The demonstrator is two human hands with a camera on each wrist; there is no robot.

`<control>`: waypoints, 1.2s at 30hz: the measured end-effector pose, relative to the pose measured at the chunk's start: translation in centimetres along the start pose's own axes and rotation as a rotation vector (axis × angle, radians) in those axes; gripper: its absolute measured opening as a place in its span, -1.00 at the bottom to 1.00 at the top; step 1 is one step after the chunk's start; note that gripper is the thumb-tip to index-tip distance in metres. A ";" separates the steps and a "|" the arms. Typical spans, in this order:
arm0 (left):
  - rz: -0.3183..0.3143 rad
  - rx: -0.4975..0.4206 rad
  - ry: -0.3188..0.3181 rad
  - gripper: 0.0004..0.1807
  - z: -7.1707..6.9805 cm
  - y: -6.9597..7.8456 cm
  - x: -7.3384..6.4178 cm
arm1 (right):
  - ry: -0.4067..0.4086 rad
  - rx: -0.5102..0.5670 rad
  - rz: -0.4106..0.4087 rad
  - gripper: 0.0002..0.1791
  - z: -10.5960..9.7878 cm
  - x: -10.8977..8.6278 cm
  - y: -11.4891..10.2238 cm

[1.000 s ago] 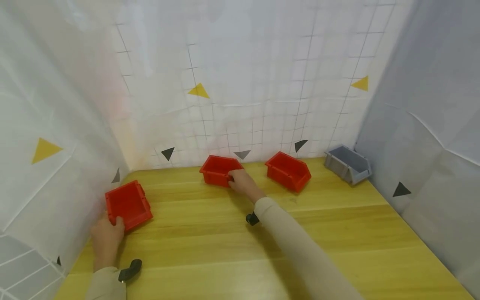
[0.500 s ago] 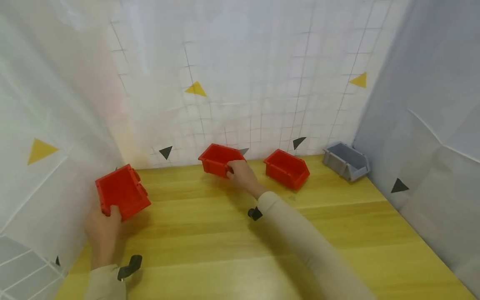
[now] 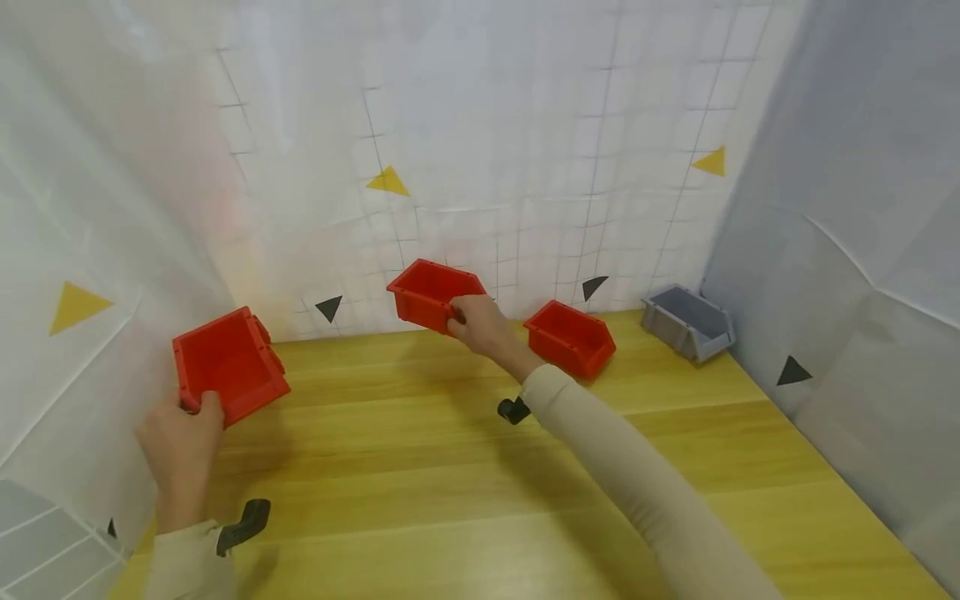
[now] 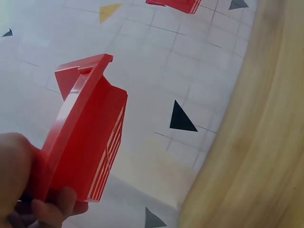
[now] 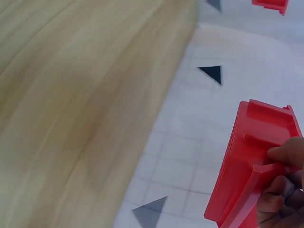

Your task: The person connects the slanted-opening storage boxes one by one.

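Observation:
At the left of the head view, my left hand [image 3: 182, 437] grips the near edge of a red plastic storage bin [image 3: 228, 364], which is raised above the table and tilted. The left wrist view shows the thumb on one side of that bin's wall and curled fingers [image 4: 57, 206] under the other. Near the back edge, my right hand [image 3: 480, 325] pinches the front wall of a second red bin [image 3: 423, 304], also lifted. In the right wrist view, thumb and curled fingers hold this bin [image 5: 251, 142] by its edge. The insides of both bins show only red.
A third red bin [image 3: 572, 340] stands on the wooden table [image 3: 420, 500] right of my right hand. Farther right, a grey bin [image 3: 688, 323] sits by the corner. White sheeting [image 3: 480, 125] with grid lines and triangles walls the back and both sides.
Both hands have raised their red bins off the table. The left bin has gone up and leftward; the right bin has risen and shifted slightly left. The other two bins stay put.

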State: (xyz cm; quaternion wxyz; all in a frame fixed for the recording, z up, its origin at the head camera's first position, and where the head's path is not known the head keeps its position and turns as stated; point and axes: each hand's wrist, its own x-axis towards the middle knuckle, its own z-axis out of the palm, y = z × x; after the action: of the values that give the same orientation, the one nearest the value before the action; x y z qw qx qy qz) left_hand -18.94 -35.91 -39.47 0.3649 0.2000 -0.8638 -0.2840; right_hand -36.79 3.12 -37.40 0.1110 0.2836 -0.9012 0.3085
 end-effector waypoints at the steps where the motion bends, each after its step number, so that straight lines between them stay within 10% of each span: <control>1: -0.004 0.001 -0.007 -0.63 -0.1 0.2 0.1 | 0.009 0.011 -0.002 -0.92 -0.3 -0.1 -0.3; 15: -0.104 -0.002 -0.126 -0.58 -1.5 2.8 -0.7 | 0.083 -0.023 -0.056 -0.91 -3.1 -2.4 -2.7; 23: 0.095 -0.015 -0.049 -0.66 -1.6 4.8 -1.3 | 0.177 0.032 -0.148 -0.95 -4.8 -4.3 -4.1; 36: 0.147 -0.095 -0.174 -0.71 -0.6 8.4 -3.5 | 0.262 0.090 -0.127 -0.91 -6.7 -8.2 -5.6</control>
State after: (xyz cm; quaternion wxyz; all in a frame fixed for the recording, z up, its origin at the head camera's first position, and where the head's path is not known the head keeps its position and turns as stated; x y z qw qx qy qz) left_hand -17.44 -27.78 -35.57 0.3175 0.0932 -0.8902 -0.3131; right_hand -26.69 7.24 -32.39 0.2341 0.3019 -0.8445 0.3753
